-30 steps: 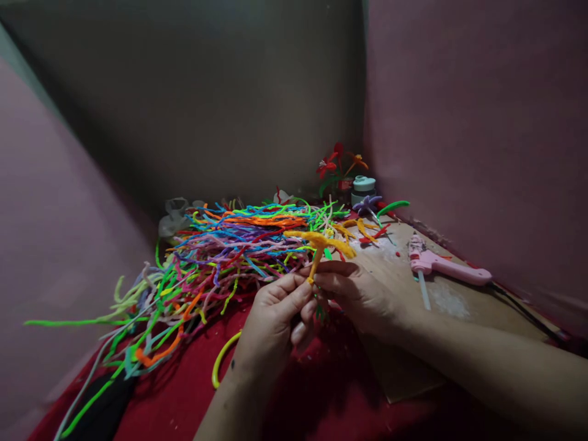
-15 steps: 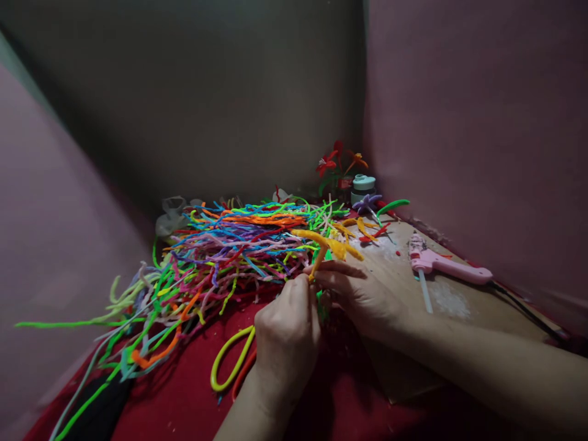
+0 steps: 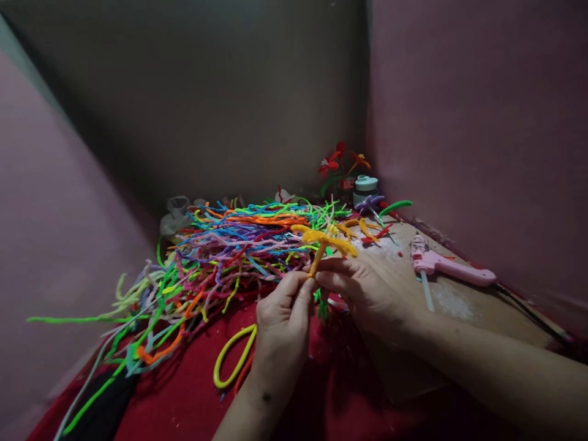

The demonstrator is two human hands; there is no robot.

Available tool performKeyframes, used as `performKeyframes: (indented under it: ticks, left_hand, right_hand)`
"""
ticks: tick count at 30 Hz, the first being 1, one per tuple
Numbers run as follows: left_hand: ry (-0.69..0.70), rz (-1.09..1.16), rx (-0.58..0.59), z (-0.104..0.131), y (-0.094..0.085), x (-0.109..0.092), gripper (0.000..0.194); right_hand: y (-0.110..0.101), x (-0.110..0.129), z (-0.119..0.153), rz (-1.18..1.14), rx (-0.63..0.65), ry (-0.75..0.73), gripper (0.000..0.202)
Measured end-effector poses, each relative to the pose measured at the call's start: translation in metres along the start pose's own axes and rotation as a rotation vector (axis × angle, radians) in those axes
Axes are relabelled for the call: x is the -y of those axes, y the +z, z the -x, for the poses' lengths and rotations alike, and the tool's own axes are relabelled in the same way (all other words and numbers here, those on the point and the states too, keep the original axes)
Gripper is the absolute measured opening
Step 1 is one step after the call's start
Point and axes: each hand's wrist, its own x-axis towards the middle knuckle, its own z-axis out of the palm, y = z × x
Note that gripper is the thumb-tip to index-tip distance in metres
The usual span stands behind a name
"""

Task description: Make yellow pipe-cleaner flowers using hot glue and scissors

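A yellow-orange pipe cleaner flower (image 3: 321, 240) stands upright between my hands, its petals spread at the top of a short fuzzy stem. My left hand (image 3: 285, 315) pinches the lower end of that stem between thumb and fingers. From the other side, my right hand (image 3: 356, 285) has its thumb and fingers closed at the same stem. Green fuzzy pieces (image 3: 323, 306) show below and between the hands. Just behind lies a large heap of multicoloured pipe cleaners (image 3: 248, 239).
On a brown board (image 3: 395, 269) at right rests a pink glue gun (image 3: 452, 267) with a glue stick and cord. Behind are a purple flower (image 3: 369, 205), a lidded bottle (image 3: 366, 187) and red flowers (image 3: 329, 163). A yellow loop (image 3: 225, 364) lies on red cloth (image 3: 184, 398).
The flower has turned, so its petals face another way. My left hand has rolled, showing its thumb on the stem. My right fingers have shifted slightly; the whole view has moved a little.
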Motion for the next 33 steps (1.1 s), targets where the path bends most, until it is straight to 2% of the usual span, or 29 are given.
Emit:
performKeyframes:
  ticks: [4,7,11,14,16,19,21,23,25,26,27,29,33]
  left_hand:
    - [-0.178,0.235,0.062,-0.001,0.0,-0.004,0.019]
    - [-0.261,0.393,0.102,-0.002,0.0,-0.008,0.019]
    - [-0.355,0.61,0.236,-0.004,-0.003,-0.007,0.015]
    - [-0.426,0.748,0.366,-0.006,-0.006,-0.005,0.027]
    - [-0.417,0.736,0.395,-0.006,-0.006,-0.005,0.031]
    - [-0.263,0.438,0.291,-0.004,-0.003,-0.005,0.021]
    - [-0.009,0.096,0.13,-0.002,0.001,-0.002,0.017]
    - [0.323,-0.251,-0.041,-0.001,0.003,0.005,0.014]
    - [0.607,-0.51,-0.135,-0.001,0.004,0.014,0.014]
    - [0.698,-0.585,-0.158,-0.001,0.004,0.017,0.014]
    - [0.753,-0.622,-0.167,-0.002,0.004,0.02,0.015]
    - [0.767,-0.618,-0.172,-0.002,0.003,0.023,0.018]
    - [0.62,-0.473,-0.112,-0.001,0.002,0.017,0.016]
  right_hand:
    - [-0.002,-0.004,-0.003,-0.063,0.024,0.044,0.01]
    - [-0.004,-0.007,-0.005,-0.142,0.034,0.076,0.012]
    - [-0.004,-0.007,-0.005,-0.196,0.045,0.082,0.014]
    - [-0.002,-0.004,-0.004,-0.224,0.02,0.084,0.012]
    - [-0.001,-0.003,-0.004,-0.22,0.008,0.07,0.01]
    - [-0.001,-0.003,-0.005,-0.213,0.005,0.027,0.008]
    - [-0.002,-0.004,-0.005,-0.233,-0.006,0.018,0.007]
    - [-0.003,-0.007,-0.005,-0.245,-0.029,0.025,0.007]
    - [-0.005,-0.011,-0.005,-0.223,-0.044,0.031,0.006]
    - [-0.006,-0.013,-0.005,-0.203,-0.049,0.031,0.006]
    - [-0.007,-0.014,-0.005,-0.183,-0.047,0.023,0.006]
    - [-0.007,-0.016,-0.004,-0.143,-0.022,-0.007,0.008]
    - [-0.005,-0.01,-0.002,-0.07,0.022,-0.037,0.012]
